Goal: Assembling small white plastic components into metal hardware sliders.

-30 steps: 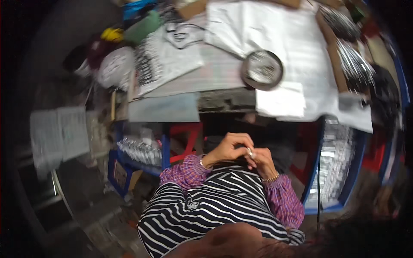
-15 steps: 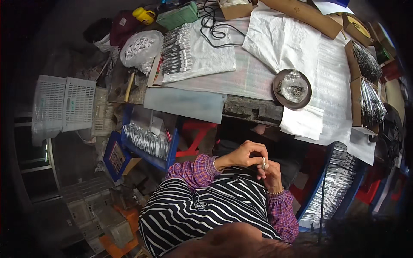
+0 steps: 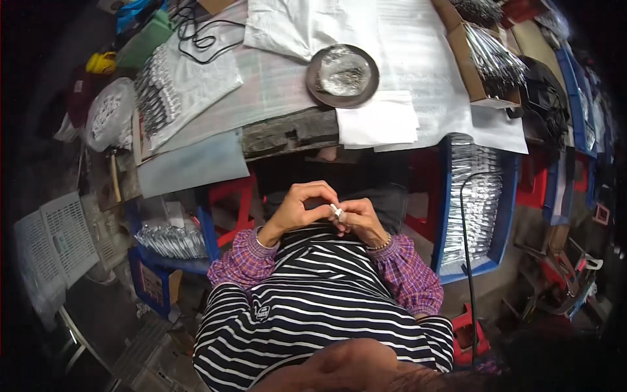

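Small white piece (image 3: 336, 211) pinched between both hands, in front of the desk (image 3: 290, 135).
The left hand (image 3: 299, 208) has its grip closed on it at the fingertips; the right hand's (image 3: 363, 221) grip is closed there too. A dark round dish (image 3: 341, 102) and white sheets (image 3: 379, 124) lie ahead; blue crates (image 3: 507, 196) flank the person, a thin black rod (image 3: 469, 274) crossing before the right one.

Left hand (image 3: 297, 208) and right hand (image 3: 361, 221) meet at the lap, fingertips pinching a small white piece (image 3: 337, 212) between them. Table (image 3: 281, 137) ahead has a dark bowl (image 3: 347, 102) just behind white paper (image 3: 382, 124); blue bin (image 3: 511, 196) of shiny metal pieces (image 3: 471, 209) sits right, cardboard box (image 3: 459, 52) farther back.
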`<move>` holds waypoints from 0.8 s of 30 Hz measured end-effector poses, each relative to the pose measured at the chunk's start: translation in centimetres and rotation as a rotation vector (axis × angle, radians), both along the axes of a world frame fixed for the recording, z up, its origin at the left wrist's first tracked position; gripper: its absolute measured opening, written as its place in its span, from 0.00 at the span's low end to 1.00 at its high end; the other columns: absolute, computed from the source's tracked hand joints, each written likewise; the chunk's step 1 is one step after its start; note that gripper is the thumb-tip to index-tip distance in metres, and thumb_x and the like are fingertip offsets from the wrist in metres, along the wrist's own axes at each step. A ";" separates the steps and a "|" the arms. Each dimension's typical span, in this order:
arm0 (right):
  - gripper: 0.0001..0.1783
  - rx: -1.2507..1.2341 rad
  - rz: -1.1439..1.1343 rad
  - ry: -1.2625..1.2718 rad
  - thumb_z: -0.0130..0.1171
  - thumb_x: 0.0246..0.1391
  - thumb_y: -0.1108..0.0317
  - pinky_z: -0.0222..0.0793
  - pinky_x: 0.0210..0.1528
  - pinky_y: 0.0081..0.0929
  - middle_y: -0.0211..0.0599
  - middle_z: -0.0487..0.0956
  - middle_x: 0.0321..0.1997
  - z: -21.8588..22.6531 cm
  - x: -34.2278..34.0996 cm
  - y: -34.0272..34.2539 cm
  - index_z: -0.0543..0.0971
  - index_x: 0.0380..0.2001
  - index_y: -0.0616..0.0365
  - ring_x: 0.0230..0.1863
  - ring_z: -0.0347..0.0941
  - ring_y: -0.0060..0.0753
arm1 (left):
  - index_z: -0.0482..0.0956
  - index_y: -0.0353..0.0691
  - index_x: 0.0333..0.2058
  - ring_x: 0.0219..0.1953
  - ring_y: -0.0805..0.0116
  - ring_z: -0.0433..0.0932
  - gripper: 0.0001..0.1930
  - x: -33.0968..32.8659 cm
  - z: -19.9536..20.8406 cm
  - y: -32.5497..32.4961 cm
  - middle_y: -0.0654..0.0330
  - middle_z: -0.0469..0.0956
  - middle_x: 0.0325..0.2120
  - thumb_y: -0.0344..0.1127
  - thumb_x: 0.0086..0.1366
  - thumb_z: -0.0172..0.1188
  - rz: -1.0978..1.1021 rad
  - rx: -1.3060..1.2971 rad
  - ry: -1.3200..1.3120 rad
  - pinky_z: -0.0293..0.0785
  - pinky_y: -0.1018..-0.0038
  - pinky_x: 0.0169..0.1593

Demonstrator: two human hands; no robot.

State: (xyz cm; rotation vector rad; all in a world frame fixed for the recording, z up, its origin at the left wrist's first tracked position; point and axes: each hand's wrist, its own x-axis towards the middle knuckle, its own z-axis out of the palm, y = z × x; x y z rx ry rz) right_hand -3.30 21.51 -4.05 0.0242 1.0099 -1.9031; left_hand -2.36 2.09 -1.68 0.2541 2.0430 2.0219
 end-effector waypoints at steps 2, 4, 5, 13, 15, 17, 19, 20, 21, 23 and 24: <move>0.13 0.006 -0.012 -0.018 0.56 0.51 0.66 0.66 0.22 0.15 0.34 0.74 0.21 -0.1 0.1 0.2 0.79 0.32 0.67 0.19 0.67 0.19 | 0.78 0.32 0.28 0.30 0.71 0.75 0.04 -0.1 -0.2 0.3 0.57 0.76 0.28 0.22 0.51 0.60 -0.016 0.044 -0.008 0.70 0.80 0.34; 0.13 -0.087 -0.006 -0.130 0.55 0.51 0.66 0.65 0.22 0.16 0.33 0.72 0.19 -0.6 0.2 0.5 0.79 0.31 0.69 0.18 0.64 0.18 | 0.78 0.31 0.28 0.29 0.73 0.74 0.04 -0.2 0.0 0.6 0.58 0.76 0.28 0.21 0.52 0.59 -0.020 0.059 -0.044 0.69 0.81 0.34; 0.14 -0.091 -0.020 -0.160 0.54 0.50 0.66 0.65 0.22 0.16 0.32 0.71 0.18 -0.5 0.3 0.5 0.78 0.31 0.70 0.16 0.61 0.17 | 0.78 0.31 0.28 0.29 0.73 0.74 0.04 -0.1 0.0 0.8 0.58 0.76 0.28 0.21 0.52 0.59 -0.019 0.059 -0.046 0.69 0.81 0.34; 0.13 -0.180 -0.009 -0.275 0.55 0.50 0.68 0.65 0.21 0.17 0.32 0.70 0.17 -1.0 0.3 0.7 0.79 0.30 0.70 0.15 0.61 0.18 | 0.78 0.32 0.28 0.29 0.74 0.74 0.02 -0.3 0.0 1.4 0.58 0.76 0.27 0.24 0.54 0.59 -0.033 0.075 -0.069 0.68 0.81 0.33; 0.12 -0.151 -0.009 -0.255 0.57 0.49 0.68 0.65 0.21 0.17 0.33 0.71 0.17 -1.0 0.4 0.7 0.79 0.30 0.71 0.16 0.62 0.19 | 0.78 0.32 0.28 0.29 0.73 0.74 0.02 -0.5 0.0 1.3 0.58 0.76 0.27 0.24 0.54 0.59 -0.051 0.099 -0.072 0.68 0.81 0.33; 0.13 -0.127 -0.018 -0.217 0.58 0.49 0.68 0.66 0.21 0.18 0.33 0.70 0.16 -1.0 0.5 0.5 0.79 0.30 0.71 0.15 0.62 0.19 | 0.78 0.32 0.28 0.29 0.73 0.74 0.02 -0.7 -0.1 1.1 0.58 0.76 0.27 0.24 0.54 0.60 -0.082 0.114 -0.074 0.69 0.80 0.33; 0.14 -0.104 -0.025 -0.179 0.58 0.49 0.67 0.67 0.21 0.20 0.33 0.70 0.16 -1.0 0.5 0.5 0.79 0.31 0.72 0.15 0.62 0.19 | 0.78 0.32 0.28 0.29 0.74 0.74 0.02 -0.7 -0.2 1.2 0.58 0.76 0.27 0.24 0.53 0.60 -0.084 0.113 -0.062 0.68 0.81 0.33; 0.14 -0.118 -0.030 -0.186 0.58 0.49 0.67 0.67 0.21 0.20 0.33 0.70 0.15 -1.1 0.6 0.5 0.79 0.30 0.72 0.15 0.62 0.19 | 0.78 0.32 0.28 0.29 0.74 0.74 0.02 -0.7 -0.3 1.2 0.58 0.76 0.27 0.24 0.53 0.60 -0.084 0.111 -0.047 0.68 0.81 0.32; 0.14 -0.132 -0.035 -0.193 0.57 0.49 0.66 0.67 0.21 0.20 0.32 0.70 0.15 -1.1 0.6 0.5 0.79 0.30 0.71 0.15 0.62 0.19 | 0.78 0.32 0.28 0.29 0.74 0.74 0.02 -0.6 -0.2 1.3 0.58 0.76 0.27 0.24 0.53 0.60 -0.086 0.111 -0.049 0.68 0.81 0.32; 0.15 -0.179 -0.045 -0.226 0.57 0.49 0.66 0.67 0.21 0.20 0.32 0.69 0.15 -1.4 0.6 0.6 0.79 0.29 0.71 0.15 0.62 0.19 | 0.78 0.32 0.27 0.28 0.74 0.73 0.02 -0.1 0.2 1.8 0.58 0.75 0.27 0.23 0.53 0.59 0.015 0.046 -0.023 0.68 0.82 0.31; 0.15 -0.226 -0.053 -0.257 0.56 0.50 0.65 0.67 0.21 0.19 0.31 0.69 0.15 -1.5 0.6 0.6 0.79 0.29 0.71 0.15 0.62 0.19 | 0.78 0.32 0.27 0.28 0.74 0.73 0.02 0.1 0.5 2.2 0.58 0.75 0.27 0.23 0.53 0.59 0.013 0.046 -0.025 0.68 0.82 0.31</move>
